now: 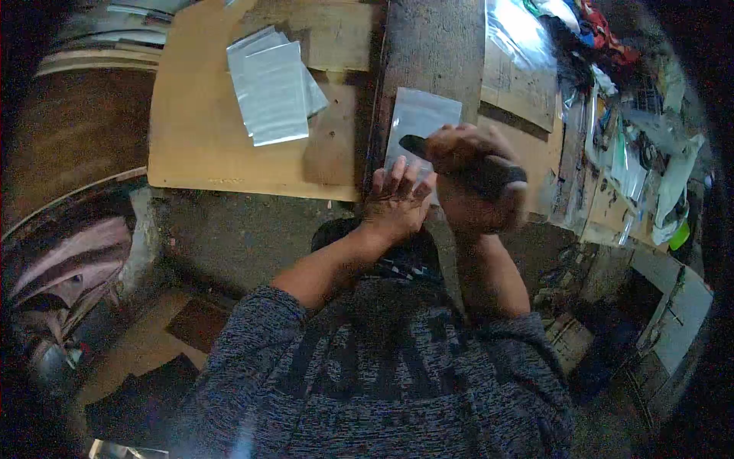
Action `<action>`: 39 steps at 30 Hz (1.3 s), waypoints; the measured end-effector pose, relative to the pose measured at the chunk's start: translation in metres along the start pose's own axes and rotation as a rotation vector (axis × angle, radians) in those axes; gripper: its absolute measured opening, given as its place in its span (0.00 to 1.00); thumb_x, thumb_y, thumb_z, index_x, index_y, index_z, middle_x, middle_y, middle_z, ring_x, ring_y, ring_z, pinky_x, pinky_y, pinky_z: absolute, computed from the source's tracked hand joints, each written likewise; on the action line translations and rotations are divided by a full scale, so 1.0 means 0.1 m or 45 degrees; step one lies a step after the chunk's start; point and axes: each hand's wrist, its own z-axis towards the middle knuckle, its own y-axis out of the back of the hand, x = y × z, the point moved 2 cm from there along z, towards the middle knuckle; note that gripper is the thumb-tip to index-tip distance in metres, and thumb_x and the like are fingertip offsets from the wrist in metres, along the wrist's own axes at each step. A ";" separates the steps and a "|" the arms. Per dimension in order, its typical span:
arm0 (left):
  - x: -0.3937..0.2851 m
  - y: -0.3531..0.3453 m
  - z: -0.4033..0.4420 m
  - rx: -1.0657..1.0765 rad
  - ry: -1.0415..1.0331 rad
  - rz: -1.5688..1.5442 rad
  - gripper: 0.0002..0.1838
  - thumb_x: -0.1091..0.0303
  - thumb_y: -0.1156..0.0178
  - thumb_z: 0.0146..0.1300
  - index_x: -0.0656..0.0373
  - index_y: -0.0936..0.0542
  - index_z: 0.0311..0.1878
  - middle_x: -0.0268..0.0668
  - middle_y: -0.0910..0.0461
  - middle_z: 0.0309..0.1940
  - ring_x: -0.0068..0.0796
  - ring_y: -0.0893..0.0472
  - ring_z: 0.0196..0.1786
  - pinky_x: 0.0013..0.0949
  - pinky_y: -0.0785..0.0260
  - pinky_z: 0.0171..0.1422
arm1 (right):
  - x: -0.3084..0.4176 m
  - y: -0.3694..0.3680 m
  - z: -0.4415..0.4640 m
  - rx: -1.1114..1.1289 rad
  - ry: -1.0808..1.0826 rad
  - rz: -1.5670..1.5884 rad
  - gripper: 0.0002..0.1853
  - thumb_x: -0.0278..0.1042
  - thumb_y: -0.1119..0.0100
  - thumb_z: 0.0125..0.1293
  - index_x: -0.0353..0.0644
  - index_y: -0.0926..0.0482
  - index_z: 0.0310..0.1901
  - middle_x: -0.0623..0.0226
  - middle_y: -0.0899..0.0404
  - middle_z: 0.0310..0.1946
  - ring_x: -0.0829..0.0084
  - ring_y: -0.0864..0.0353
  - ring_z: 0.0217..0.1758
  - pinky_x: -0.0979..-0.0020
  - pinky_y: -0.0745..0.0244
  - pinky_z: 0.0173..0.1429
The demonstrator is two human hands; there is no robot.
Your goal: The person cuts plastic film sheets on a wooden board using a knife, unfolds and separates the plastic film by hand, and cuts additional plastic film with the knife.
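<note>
A translucent plastic bag [425, 109] lies on the dark wooden board in front of me. My left hand [396, 205] rests palm down on its near end, fingers spread and pressing on the plastic. Above the bag's right side, my right hand [472, 149] is closed around a dark tool [414, 144]. One rounded end of the tool sticks out to the left past my fingers. Motion blurs this hand, and the tool's exact kind cannot be made out. Several similar plastic bags [277, 92] lie in a loose stack to the left.
The stack sits on a tan board [199, 115] beside the dark wooden board [432, 46]. Along the right are clear plastic sheets [527, 34], a red cloth [608, 38] and mixed scraps. A pinkish cloth [73, 268] hangs at the lower left.
</note>
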 end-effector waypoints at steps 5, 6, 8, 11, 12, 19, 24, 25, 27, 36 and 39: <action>-0.04 0.04 0.01 -0.032 -0.037 0.065 0.29 0.55 0.43 0.55 0.44 0.32 0.62 0.39 0.34 0.56 0.41 0.40 0.65 0.50 0.46 0.60 | 0.12 0.17 -0.18 0.070 0.089 -0.193 0.38 0.65 0.43 0.52 0.35 0.30 0.49 0.58 0.29 0.43 0.59 0.32 0.47 0.55 0.40 0.59; -0.06 0.05 0.01 -0.003 -0.031 0.111 0.29 0.55 0.42 0.55 0.44 0.32 0.62 0.39 0.34 0.56 0.42 0.40 0.64 0.50 0.46 0.60 | 0.15 0.20 -0.14 0.167 0.094 -0.264 0.38 0.66 0.43 0.51 0.36 0.30 0.49 0.59 0.30 0.42 0.59 0.33 0.47 0.55 0.40 0.59; -0.05 0.06 0.04 0.020 -0.027 0.163 0.29 0.55 0.42 0.55 0.44 0.32 0.62 0.39 0.34 0.56 0.42 0.39 0.63 0.49 0.46 0.60 | 0.25 0.16 -0.14 0.030 0.072 -0.335 0.39 0.68 0.42 0.51 0.32 0.28 0.47 0.56 0.28 0.42 0.59 0.29 0.46 0.56 0.36 0.57; -0.03 0.08 0.05 0.023 -0.043 0.121 0.29 0.55 0.41 0.53 0.43 0.32 0.62 0.38 0.34 0.56 0.41 0.39 0.63 0.48 0.46 0.60 | 0.20 0.21 -0.18 0.037 0.201 0.083 0.39 0.65 0.41 0.51 0.27 0.26 0.44 0.52 0.24 0.39 0.59 0.25 0.42 0.57 0.32 0.55; -0.03 0.08 0.05 0.042 -0.041 0.133 0.30 0.55 0.41 0.53 0.43 0.32 0.62 0.37 0.34 0.56 0.41 0.39 0.63 0.48 0.46 0.60 | 0.16 0.26 -0.24 -0.127 0.194 -0.030 0.40 0.66 0.41 0.51 0.27 0.26 0.44 0.52 0.25 0.38 0.59 0.25 0.43 0.56 0.33 0.56; -0.09 0.09 0.10 0.033 -0.028 0.169 0.30 0.56 0.40 0.53 0.44 0.32 0.61 0.36 0.35 0.55 0.40 0.40 0.63 0.47 0.46 0.58 | 0.41 0.31 -0.21 -0.106 0.185 -0.178 0.42 0.70 0.42 0.52 0.27 0.27 0.43 0.51 0.24 0.38 0.56 0.25 0.46 0.54 0.33 0.58; -0.04 0.09 -0.06 0.100 -0.050 0.142 0.32 0.52 0.42 0.56 0.40 0.34 0.66 0.37 0.38 0.62 0.42 0.42 0.68 0.53 0.48 0.61 | 0.40 0.35 -0.11 -0.066 0.212 -0.326 0.38 0.71 0.43 0.51 0.35 0.29 0.38 0.64 0.34 0.28 0.65 0.38 0.32 0.64 0.42 0.39; -0.04 0.14 -0.14 0.128 -0.074 0.143 0.32 0.51 0.44 0.58 0.39 0.35 0.67 0.37 0.40 0.65 0.40 0.45 0.70 0.54 0.52 0.65 | 0.40 0.35 -0.13 -0.065 0.213 -0.325 0.38 0.71 0.43 0.51 0.35 0.29 0.38 0.64 0.34 0.28 0.65 0.38 0.32 0.64 0.42 0.39; -0.03 0.25 -0.29 0.232 -0.073 0.160 0.33 0.49 0.45 0.58 0.38 0.37 0.68 0.38 0.43 0.68 0.39 0.48 0.72 0.55 0.57 0.68 | 0.39 0.36 -0.19 -0.203 0.212 -0.369 0.38 0.71 0.44 0.51 0.35 0.28 0.40 0.64 0.34 0.29 0.66 0.38 0.32 0.63 0.41 0.39; 0.00 0.29 -0.40 0.405 -0.093 0.144 0.39 0.43 0.45 0.57 0.42 0.42 0.71 0.39 0.50 0.73 0.39 0.55 0.76 0.57 0.70 0.73 | 0.22 0.02 -0.27 0.021 0.193 -0.068 0.45 0.75 0.42 0.48 0.29 0.29 0.42 0.54 0.27 0.38 0.59 0.27 0.44 0.59 0.37 0.62; 0.00 0.28 -0.42 0.449 -0.070 0.124 0.42 0.43 0.44 0.57 0.42 0.45 0.72 0.39 0.50 0.72 0.40 0.56 0.76 0.57 0.71 0.73 | 0.19 -0.18 -0.24 -0.001 0.128 -0.134 0.41 0.72 0.43 0.51 0.34 0.28 0.44 0.57 0.29 0.35 0.60 0.31 0.41 0.58 0.38 0.54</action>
